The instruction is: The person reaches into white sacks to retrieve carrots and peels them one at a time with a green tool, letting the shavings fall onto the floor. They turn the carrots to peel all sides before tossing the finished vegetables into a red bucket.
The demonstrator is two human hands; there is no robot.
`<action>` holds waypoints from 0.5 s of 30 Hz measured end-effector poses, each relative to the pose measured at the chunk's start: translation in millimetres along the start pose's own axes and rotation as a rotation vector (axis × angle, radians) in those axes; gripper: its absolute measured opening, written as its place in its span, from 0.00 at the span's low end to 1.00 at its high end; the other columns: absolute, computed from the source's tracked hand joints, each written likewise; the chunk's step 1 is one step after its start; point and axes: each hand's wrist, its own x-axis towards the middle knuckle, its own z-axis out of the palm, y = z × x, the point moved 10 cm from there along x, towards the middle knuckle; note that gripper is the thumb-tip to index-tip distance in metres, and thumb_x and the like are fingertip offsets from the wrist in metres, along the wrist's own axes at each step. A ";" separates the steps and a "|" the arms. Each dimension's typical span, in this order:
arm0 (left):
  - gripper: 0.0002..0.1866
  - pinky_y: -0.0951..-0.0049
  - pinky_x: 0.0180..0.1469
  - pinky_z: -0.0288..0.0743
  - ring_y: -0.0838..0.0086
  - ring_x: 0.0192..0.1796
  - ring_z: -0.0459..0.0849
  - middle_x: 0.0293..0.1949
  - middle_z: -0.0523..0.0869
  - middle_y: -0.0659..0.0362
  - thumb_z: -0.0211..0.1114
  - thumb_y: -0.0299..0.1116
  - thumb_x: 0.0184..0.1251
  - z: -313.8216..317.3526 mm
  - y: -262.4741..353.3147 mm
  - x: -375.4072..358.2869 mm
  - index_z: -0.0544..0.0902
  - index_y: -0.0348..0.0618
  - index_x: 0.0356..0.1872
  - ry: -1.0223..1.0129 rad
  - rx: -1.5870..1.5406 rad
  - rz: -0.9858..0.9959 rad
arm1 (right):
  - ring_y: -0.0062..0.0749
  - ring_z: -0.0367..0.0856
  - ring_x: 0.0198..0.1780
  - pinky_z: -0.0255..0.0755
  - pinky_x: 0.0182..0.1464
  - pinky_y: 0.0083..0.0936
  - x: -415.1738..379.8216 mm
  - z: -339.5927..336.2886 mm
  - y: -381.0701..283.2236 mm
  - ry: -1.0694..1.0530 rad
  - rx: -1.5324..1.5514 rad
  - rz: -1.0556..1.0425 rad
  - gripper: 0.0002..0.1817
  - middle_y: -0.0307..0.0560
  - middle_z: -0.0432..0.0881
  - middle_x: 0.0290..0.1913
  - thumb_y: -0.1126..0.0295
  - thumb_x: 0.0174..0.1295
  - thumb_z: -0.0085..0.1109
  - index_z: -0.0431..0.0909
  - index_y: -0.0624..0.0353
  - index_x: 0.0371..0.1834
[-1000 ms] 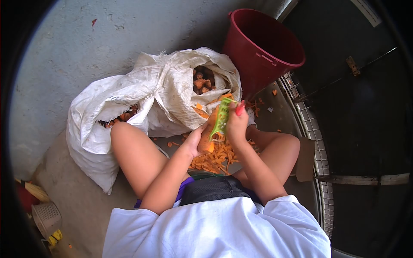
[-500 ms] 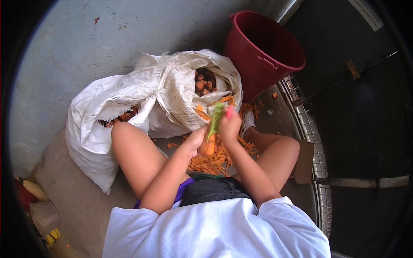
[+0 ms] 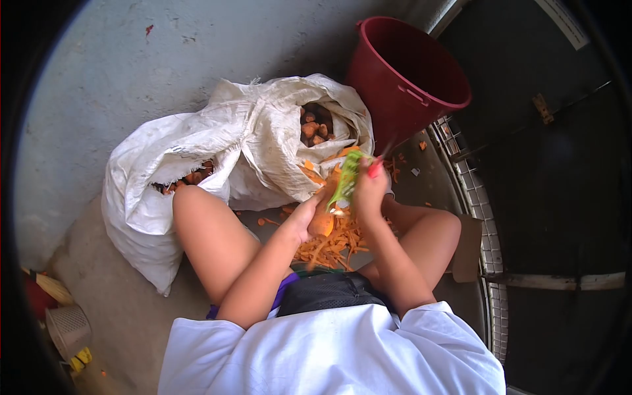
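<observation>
An orange root vegetable (image 3: 321, 225), with a peeled end facing me, is held in my left hand (image 3: 304, 218). My right hand (image 3: 370, 189) is closed around a green peeler (image 3: 345, 179), which lies against or just beside the vegetable's right side; a red part shows at the top of that hand. Below both hands, between my legs, is a pile of orange peelings (image 3: 336, 247). A strip of peel hangs blurred under the vegetable. The peeler's blade is too blurred to make out.
Two white sacks (image 3: 148, 141) (image 3: 273, 145) hold brownish-orange roots (image 3: 315, 127). Behind them on the right stands a dark red bucket (image 3: 388, 85). A metal grille (image 3: 484, 243) runs along the right side. At lower left lies a perforated basket (image 3: 68, 329).
My right hand and the peeler have moved a little to the right and away from the vegetable's middle. A strip of peel now hangs beneath the vegetable. The view has shifted slightly.
</observation>
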 end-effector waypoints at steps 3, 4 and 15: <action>0.18 0.68 0.34 0.75 0.71 0.33 0.79 0.34 0.79 0.59 0.40 0.44 0.66 -0.4 1.0 7.4 0.71 0.43 0.44 -0.064 -0.113 0.030 | 0.17 0.61 0.22 0.60 0.25 0.19 -26.7 20.0 0.5 -0.118 -0.116 0.039 0.09 0.36 0.67 0.18 0.68 0.61 0.46 0.69 0.62 0.26; 0.18 0.70 0.34 0.75 0.72 0.33 0.78 0.35 0.78 0.59 0.40 0.44 0.67 -0.6 1.1 5.3 0.71 0.43 0.45 -0.039 -0.109 0.040 | 0.17 0.61 0.22 0.60 0.25 0.20 -28.5 23.3 -1.0 -0.117 -0.088 0.007 0.09 0.37 0.67 0.18 0.69 0.61 0.46 0.69 0.62 0.26; 0.17 0.65 0.39 0.74 0.71 0.37 0.78 0.37 0.78 0.58 0.38 0.42 0.67 0.7 0.4 5.7 0.71 0.43 0.45 0.003 -0.086 0.050 | 0.19 0.61 0.21 0.60 0.24 0.22 -29.4 12.1 8.7 -0.035 -0.220 -0.027 0.10 0.39 0.66 0.16 0.69 0.59 0.47 0.69 0.64 0.24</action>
